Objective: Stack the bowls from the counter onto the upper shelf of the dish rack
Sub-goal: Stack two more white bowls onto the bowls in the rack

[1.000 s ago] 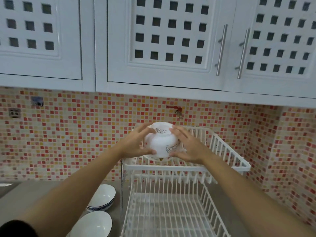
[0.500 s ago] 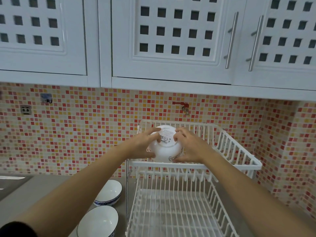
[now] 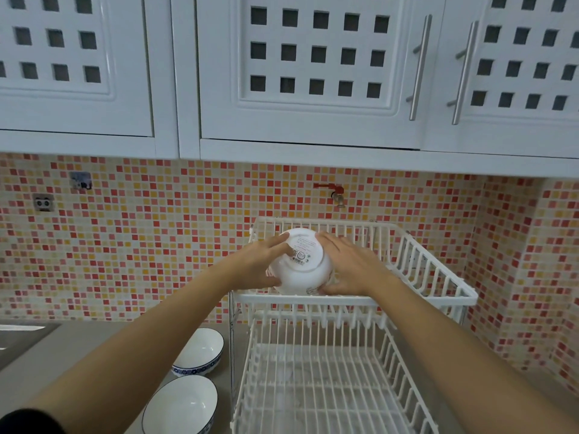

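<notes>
Left hand (image 3: 261, 264) and right hand (image 3: 351, 267) clasp an inverted white bowl (image 3: 303, 264), fingers spread on its sides, inside the dish rack's upper shelf (image 3: 354, 299). Two blue-rimmed bowls (image 3: 200, 350) (image 3: 180, 405) sit upright on the counter (image 3: 62, 349).

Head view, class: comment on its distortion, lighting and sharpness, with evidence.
Head view: wide-angle bending bows the cabinet bottom edge and splays the dish rack; lighting is soft and even, with faint sheen inside the counter bowls; the label print on the upturned bowl between left hand and right hand is too soft to read.
</notes>
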The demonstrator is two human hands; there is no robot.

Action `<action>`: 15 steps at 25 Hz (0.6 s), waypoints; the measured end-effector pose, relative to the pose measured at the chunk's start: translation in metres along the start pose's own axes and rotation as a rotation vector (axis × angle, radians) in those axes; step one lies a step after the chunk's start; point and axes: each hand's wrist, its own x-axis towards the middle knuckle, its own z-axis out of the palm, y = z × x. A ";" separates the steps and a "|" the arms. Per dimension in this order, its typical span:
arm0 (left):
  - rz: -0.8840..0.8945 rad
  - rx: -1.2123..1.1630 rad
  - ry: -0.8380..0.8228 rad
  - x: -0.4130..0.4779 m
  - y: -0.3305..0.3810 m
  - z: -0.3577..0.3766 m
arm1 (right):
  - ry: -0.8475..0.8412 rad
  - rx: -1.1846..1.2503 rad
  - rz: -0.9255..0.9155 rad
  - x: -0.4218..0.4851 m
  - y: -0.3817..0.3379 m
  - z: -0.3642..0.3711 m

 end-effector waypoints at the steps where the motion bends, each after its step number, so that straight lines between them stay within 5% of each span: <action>1: 0.000 0.000 -0.010 0.000 0.000 0.000 | 0.008 -0.007 -0.001 -0.001 -0.001 -0.002; 8: -0.069 -0.107 -0.002 -0.009 -0.002 -0.012 | -0.130 0.040 -0.035 -0.008 0.003 -0.017; 15: -0.251 -0.190 0.211 -0.039 -0.041 -0.025 | 0.164 0.233 -0.008 0.016 -0.080 -0.038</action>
